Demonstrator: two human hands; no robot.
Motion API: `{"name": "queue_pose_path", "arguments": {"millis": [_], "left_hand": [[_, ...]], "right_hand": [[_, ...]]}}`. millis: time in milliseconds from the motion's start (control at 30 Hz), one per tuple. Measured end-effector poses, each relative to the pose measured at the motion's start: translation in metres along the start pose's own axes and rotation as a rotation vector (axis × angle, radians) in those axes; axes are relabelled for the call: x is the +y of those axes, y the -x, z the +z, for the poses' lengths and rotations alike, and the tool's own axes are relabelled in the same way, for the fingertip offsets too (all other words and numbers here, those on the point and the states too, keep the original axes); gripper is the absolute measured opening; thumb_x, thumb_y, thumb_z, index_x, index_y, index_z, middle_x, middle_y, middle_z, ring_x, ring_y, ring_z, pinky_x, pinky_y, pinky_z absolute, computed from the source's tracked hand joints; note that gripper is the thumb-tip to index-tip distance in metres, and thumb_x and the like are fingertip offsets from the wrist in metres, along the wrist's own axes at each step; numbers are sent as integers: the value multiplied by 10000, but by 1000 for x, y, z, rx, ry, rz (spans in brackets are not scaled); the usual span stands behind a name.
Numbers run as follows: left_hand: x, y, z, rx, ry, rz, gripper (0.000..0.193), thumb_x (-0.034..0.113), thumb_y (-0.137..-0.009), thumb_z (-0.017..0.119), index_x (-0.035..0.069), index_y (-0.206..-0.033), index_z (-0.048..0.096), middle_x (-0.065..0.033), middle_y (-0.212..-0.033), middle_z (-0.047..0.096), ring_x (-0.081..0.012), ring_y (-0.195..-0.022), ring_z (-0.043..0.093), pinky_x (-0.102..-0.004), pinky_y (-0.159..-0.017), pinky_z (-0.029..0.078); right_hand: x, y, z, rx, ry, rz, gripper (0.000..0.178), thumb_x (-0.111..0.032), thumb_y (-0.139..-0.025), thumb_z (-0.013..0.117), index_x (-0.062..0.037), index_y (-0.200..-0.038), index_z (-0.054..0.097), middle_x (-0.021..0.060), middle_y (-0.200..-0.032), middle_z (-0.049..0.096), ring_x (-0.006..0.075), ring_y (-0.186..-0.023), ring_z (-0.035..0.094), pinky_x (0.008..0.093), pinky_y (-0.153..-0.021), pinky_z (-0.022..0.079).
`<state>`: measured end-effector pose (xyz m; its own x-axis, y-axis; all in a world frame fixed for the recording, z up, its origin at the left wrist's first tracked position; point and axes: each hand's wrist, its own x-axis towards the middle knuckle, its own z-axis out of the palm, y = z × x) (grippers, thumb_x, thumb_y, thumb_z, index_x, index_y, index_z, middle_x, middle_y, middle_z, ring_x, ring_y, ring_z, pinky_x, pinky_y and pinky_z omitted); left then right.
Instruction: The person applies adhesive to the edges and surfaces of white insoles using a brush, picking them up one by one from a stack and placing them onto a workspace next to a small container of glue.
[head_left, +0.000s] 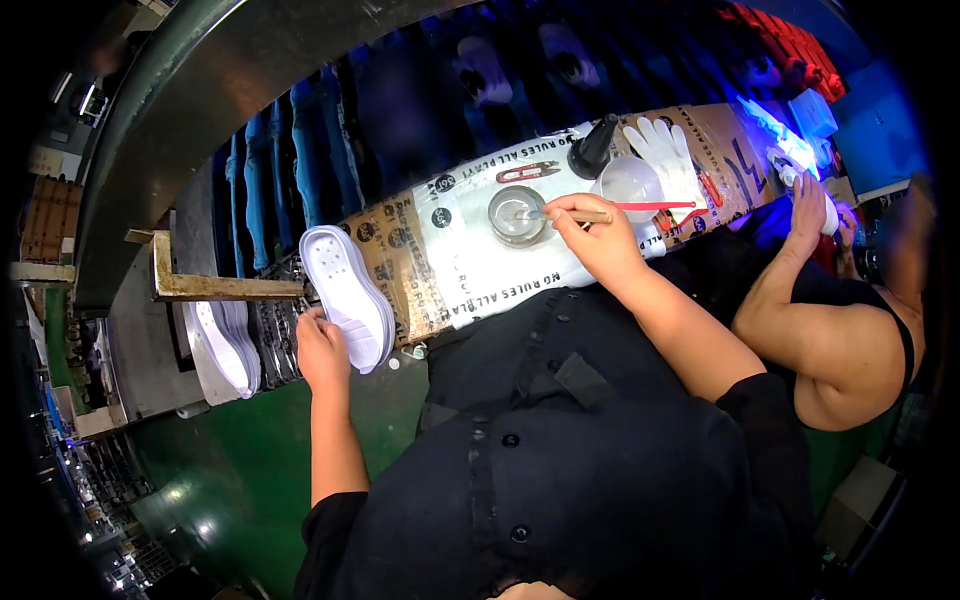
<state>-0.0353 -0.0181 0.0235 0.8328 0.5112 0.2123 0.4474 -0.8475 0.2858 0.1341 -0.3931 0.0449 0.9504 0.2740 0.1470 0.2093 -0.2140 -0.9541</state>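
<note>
My right hand (605, 245) pinches a brush (592, 216) by its light wooden handle. The brush end reaches over and into a round, clear glass jar (512, 232) on the bench. On the left, a pale lilac-white shoe sole (345, 298) is tilted at the bench end, its inner face upward with small holes near the far end. My left hand (322, 350) is closed at the sole's left side, the fingers partly hidden and seemingly gripping its edge. Another pale sole (222, 345) lies farther left on a dark surface.
Right of the jar are a white bowl (630, 185), a red-handled stick (656, 205), a black cone-topped bottle (595, 148), thread snips (527, 172) and a white glove (668, 158). A metal bar (225, 287) juts in at left. A co-worker's hand (808, 210) works under blue light.
</note>
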Motion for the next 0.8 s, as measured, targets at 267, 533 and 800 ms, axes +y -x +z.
{"name": "queue_pose_path", "arguments": {"millis": [267, 533, 800], "left_hand": [[31, 11, 3, -54, -59, 135, 774, 281, -661, 832, -13, -1289, 489, -221, -1070, 590, -372, -993, 580, -430, -849, 480], [15, -1, -51, -599, 1063, -318, 174, 78, -860, 654, 10, -1007, 594, -40, -888, 648, -74, -759, 597, -226, -706, 486], [35, 75, -83, -1218, 1461, -562, 978, 323, -698, 672, 0, -1498, 213, -148, -1512, 298, -228, -1378, 317, -326, -1128, 216]], "right_hand": [[-17, 2, -16, 46, -522, 371, 232, -216, -948, 565, -8, -1027, 632, 52, -806, 623, 66, -662, 547, 213, -594, 474], [-36, 8, -22, 48, -718, 465, 297, -258, -963, 533, -1, -1096, 598, 73, -837, 637, 77, -674, 551, 218, -629, 468], [-31, 9, -23, 25, -780, 410, 286, -260, -953, 566, 10, -1030, 621, 68, -834, 607, 111, -752, 535, 260, -699, 436]]}}
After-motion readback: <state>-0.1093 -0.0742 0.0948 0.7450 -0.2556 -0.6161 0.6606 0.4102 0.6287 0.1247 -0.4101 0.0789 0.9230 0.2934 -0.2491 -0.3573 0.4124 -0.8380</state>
